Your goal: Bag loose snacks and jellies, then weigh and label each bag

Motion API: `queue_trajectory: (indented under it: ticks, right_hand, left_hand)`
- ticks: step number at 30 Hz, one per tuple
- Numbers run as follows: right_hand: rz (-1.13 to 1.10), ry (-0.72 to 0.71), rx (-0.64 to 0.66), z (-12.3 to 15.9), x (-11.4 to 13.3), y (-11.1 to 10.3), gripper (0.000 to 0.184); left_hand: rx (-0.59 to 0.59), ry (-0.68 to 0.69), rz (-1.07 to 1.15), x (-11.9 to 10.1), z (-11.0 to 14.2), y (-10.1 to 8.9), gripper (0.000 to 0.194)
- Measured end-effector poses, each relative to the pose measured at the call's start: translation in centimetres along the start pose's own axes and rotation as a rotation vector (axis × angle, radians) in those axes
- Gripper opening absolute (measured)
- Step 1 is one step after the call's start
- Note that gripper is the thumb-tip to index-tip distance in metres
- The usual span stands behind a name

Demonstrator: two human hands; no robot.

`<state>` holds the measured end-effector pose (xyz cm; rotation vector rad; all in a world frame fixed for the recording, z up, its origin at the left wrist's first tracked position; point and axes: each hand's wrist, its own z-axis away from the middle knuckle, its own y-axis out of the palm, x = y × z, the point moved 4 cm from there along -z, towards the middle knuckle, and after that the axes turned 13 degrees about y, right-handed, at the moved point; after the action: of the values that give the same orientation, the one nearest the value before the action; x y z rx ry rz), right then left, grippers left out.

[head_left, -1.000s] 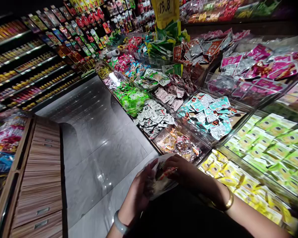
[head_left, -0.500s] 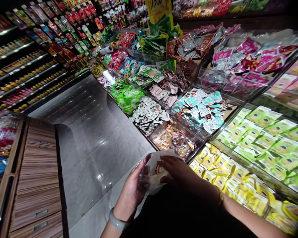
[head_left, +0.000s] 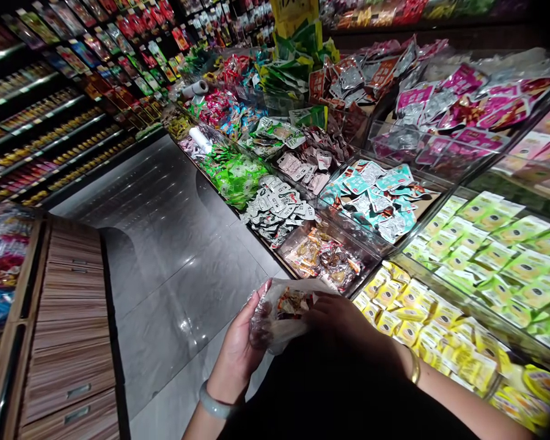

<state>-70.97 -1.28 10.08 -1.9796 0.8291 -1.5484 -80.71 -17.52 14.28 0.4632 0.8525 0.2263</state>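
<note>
A clear plastic bag (head_left: 279,333) is held up in front of my body, with small wrapped snacks (head_left: 294,300) showing in it. My left hand (head_left: 245,330) grips the bag's left side, thumb raised along its edge. On the other side, my right hand (head_left: 337,315) is closed at the bag, its fingers curled by the snacks; its fingertips are partly hidden. Just beyond the bag lies a bin of brown and orange wrapped snacks (head_left: 323,253). Yellow packets (head_left: 417,305) fill the section right of my right hand.
Divided bins hold white pouches (head_left: 279,205), green packets (head_left: 236,177), teal pouches (head_left: 380,195) and light green packets (head_left: 490,244). A wood-grain cabinet (head_left: 71,330) stands at the left, across the grey floor (head_left: 165,293). Stocked shelves (head_left: 41,128) line the back left.
My right hand has shifted slightly right and its fingers have curled in. The snacks in the bag show more clearly, and the bag's face is more exposed.
</note>
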Motion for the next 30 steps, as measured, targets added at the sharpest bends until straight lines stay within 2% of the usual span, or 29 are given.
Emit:
queue_trajectory:
  ticks: [6, 9, 11, 13, 14, 15, 16, 18, 20, 22, 25, 27, 30]
  right_hand:
    - [-0.113, -0.011, -0.042, 0.2, 0.8, 0.1, 0.013]
    - [-0.257, 0.064, -0.084, 0.7, 0.3, -0.6, 0.013]
    - [-0.311, 0.265, -0.151, 0.8, -2.0, -1.4, 0.019]
    - [-0.228, 0.580, -0.221, 0.7, -6.3, -2.3, 0.031]
    - [-0.164, 0.670, -0.246, 0.5, -8.7, -2.6, 0.036]
    - [-0.087, 0.755, -0.222, 0.2, -11.1, -2.7, 0.038]
    - [0.121, 0.878, -0.053, -0.2, -13.7, -2.2, 0.039]
    - [0.223, 0.950, 0.110, -1.0, -17.9, -0.9, 0.031]
    - [0.288, 0.985, 0.259, -1.6, -20.7, 1.1, 0.024]
    - [0.348, 1.011, 0.391, -2.1, -22.1, 3.7, 0.024]
    - [0.447, 1.049, 0.524, -2.4, -22.8, 7.1, 0.034]
    - [0.509, 1.072, 0.565, -2.5, -23.0, 8.5, 0.040]
    - [0.571, 1.105, 0.602, -2.3, -23.4, 9.4, 0.041]
  left_hand:
    - [0.062, -0.064, -0.012, -0.5, 0.0, -0.9, 0.037]
    - [0.087, -0.102, -0.002, -0.2, -0.1, -1.3, 0.042]
    - [0.096, -0.145, 0.032, 0.2, -0.1, -1.4, 0.042]
    - [0.096, -0.192, 0.068, 0.4, -0.2, -1.4, 0.041]
    - [0.092, -0.211, 0.079, 0.4, -0.2, -1.5, 0.040]
    - [0.084, -0.220, 0.083, 0.3, -0.3, -1.5, 0.040]
    - [0.072, -0.220, 0.081, 0.1, -0.4, -1.5, 0.039]
    - [0.054, -0.208, 0.057, -0.6, -0.6, -1.5, 0.037]
    - [0.051, -0.192, 0.027, -1.5, -0.8, -1.3, 0.034]
    - [0.050, -0.194, 0.013, -2.4, -1.0, -1.2, 0.032]
    - [0.040, -0.210, 0.020, -3.6, -1.6, -1.7, 0.030]
    - [0.064, -0.230, 0.034, -4.1, -2.3, -2.1, 0.030]
    - [0.128, -0.264, 0.063, -4.6, -3.4, -2.6, 0.031]
